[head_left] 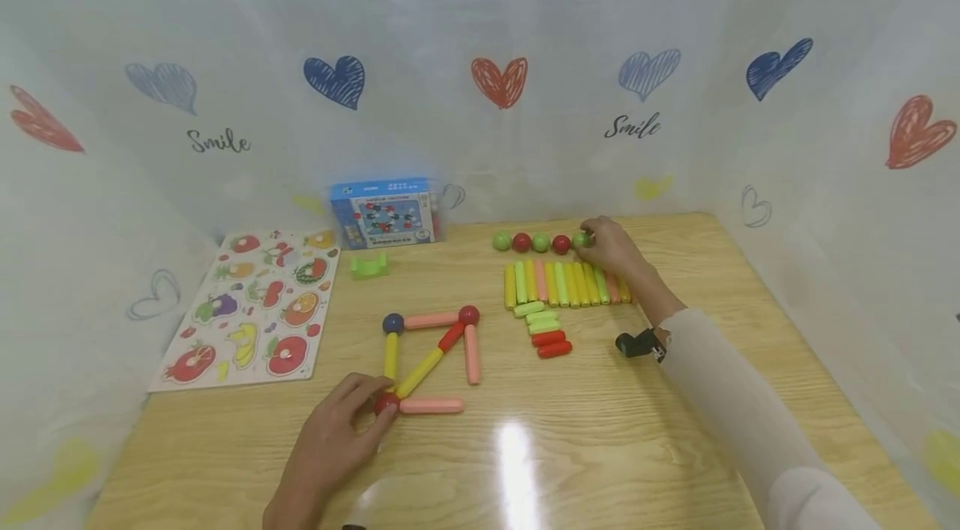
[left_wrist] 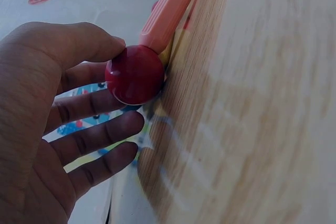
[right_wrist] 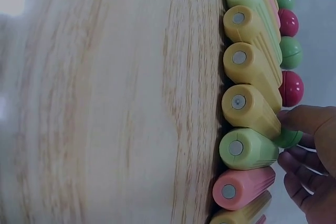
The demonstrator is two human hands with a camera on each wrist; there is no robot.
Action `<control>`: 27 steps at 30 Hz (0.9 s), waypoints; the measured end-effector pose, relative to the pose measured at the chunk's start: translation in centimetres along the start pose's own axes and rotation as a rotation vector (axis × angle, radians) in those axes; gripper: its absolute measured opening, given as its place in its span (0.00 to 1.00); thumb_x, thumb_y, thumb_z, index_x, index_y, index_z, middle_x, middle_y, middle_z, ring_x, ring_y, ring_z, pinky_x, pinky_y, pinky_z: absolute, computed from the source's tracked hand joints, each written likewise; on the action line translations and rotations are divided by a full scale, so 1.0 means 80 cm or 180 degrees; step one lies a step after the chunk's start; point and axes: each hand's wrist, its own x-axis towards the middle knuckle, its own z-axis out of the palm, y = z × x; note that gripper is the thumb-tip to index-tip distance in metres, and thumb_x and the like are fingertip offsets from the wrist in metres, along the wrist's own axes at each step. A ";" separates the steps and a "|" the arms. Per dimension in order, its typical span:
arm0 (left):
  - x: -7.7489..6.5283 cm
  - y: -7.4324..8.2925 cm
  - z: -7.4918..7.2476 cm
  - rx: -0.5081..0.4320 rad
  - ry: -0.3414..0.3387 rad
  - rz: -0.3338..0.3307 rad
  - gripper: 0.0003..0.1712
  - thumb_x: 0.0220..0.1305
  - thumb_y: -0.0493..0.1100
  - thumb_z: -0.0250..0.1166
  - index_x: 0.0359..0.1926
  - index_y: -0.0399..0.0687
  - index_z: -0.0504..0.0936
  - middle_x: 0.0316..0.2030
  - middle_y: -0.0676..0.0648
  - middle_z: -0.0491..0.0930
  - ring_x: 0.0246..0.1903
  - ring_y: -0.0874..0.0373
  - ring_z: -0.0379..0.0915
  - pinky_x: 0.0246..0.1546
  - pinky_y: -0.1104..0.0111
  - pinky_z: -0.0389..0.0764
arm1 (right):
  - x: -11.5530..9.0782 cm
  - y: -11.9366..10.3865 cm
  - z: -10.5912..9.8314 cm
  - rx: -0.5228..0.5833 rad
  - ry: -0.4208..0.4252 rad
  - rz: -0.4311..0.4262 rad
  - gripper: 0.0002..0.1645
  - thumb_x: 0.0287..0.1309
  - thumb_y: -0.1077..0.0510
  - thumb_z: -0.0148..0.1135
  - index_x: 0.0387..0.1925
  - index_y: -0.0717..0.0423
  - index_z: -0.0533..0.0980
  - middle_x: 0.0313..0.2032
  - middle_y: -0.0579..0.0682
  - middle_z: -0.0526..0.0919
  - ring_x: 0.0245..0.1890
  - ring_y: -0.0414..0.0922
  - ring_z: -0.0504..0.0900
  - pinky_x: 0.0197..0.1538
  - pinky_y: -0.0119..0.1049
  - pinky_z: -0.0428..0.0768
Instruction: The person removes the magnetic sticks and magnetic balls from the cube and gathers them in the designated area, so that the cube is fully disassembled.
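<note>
My left hand [head_left: 336, 428] pinches a red ball [left_wrist: 135, 74] between thumb and forefinger, at the near left corner of a flat frame of magnetic sticks and balls. A pink stick [head_left: 432, 405] joins that ball on the right, and a yellow stick [head_left: 420, 373] with a red one runs diagonally to another red ball [head_left: 468, 315]. A blue ball [head_left: 393, 323] marks the far left corner. At the back right, my right hand [head_left: 613, 251] pinches a green ball [right_wrist: 290, 138], partly hidden by fingers, at the end of a row of red and green balls.
Yellow, green and pink sticks [head_left: 558, 284] lie side by side before the balls. Shorter green and red sticks [head_left: 550, 337] lie nearer. A fruit-sticker board [head_left: 255, 309], a green piece [head_left: 370, 266] and a blue box [head_left: 386, 213] stand or lie left; a printed curtain hangs behind.
</note>
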 end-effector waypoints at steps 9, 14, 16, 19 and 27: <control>-0.002 -0.004 -0.002 0.0013 0.0041 0.0078 0.17 0.59 0.49 0.74 0.49 0.59 0.86 0.41 0.62 0.76 0.38 0.66 0.73 0.41 0.61 0.80 | -0.010 -0.006 0.001 -0.0065 0.0080 0.0025 0.35 0.64 0.55 0.65 0.65 0.72 0.67 0.59 0.69 0.68 0.58 0.65 0.70 0.59 0.60 0.72; 0.000 -0.003 -0.003 -0.0086 -0.0027 0.0058 0.16 0.61 0.50 0.73 0.50 0.61 0.85 0.42 0.63 0.76 0.39 0.66 0.73 0.42 0.60 0.80 | -0.054 -0.039 -0.007 -0.0176 0.0557 -0.0468 0.32 0.62 0.58 0.67 0.63 0.71 0.69 0.60 0.69 0.68 0.61 0.66 0.67 0.62 0.65 0.64; 0.000 -0.001 -0.005 -0.0087 -0.0002 0.0093 0.16 0.61 0.50 0.73 0.50 0.61 0.85 0.42 0.63 0.76 0.39 0.66 0.73 0.42 0.60 0.80 | -0.079 -0.061 -0.007 -0.0129 0.0713 -0.0759 0.29 0.61 0.60 0.68 0.60 0.69 0.71 0.58 0.67 0.71 0.59 0.64 0.69 0.61 0.63 0.66; -0.001 0.001 -0.008 -0.0073 0.0012 0.0114 0.16 0.61 0.49 0.73 0.50 0.60 0.85 0.42 0.63 0.77 0.38 0.66 0.73 0.41 0.60 0.80 | -0.113 -0.092 0.005 0.0024 0.0849 -0.1186 0.25 0.60 0.61 0.69 0.57 0.67 0.75 0.54 0.62 0.76 0.56 0.60 0.73 0.58 0.56 0.73; 0.000 -0.002 -0.005 -0.0163 -0.0047 0.0079 0.16 0.61 0.49 0.73 0.50 0.58 0.85 0.42 0.60 0.77 0.39 0.64 0.74 0.43 0.59 0.80 | -0.167 -0.140 0.059 0.0273 0.0805 -0.2129 0.19 0.56 0.64 0.72 0.50 0.62 0.79 0.47 0.53 0.82 0.45 0.49 0.80 0.49 0.43 0.80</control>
